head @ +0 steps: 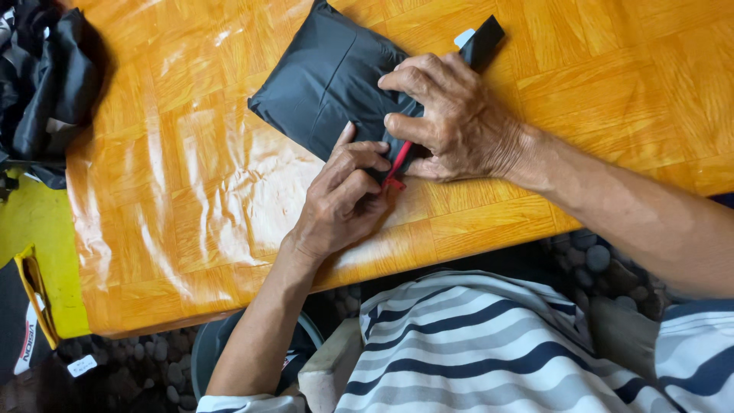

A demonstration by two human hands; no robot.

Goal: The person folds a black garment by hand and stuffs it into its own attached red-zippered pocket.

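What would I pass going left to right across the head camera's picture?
Pile of black fabric → left hand → red strap → right hand, pressing on the folded black fabric package, all on the orange wooden table.

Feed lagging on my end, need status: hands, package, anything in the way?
Left hand pinching red strip at package edge. Right hand pressing down on black plastic package. Wooden table bare around it; dark bundle far left, apart.

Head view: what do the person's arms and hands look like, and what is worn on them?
Both forearms are bare, with no gloves, rings or watch visible on the left hand or the right hand. Short sleeves of a white shirt with navy and grey stripes show at the frame's lower edge.
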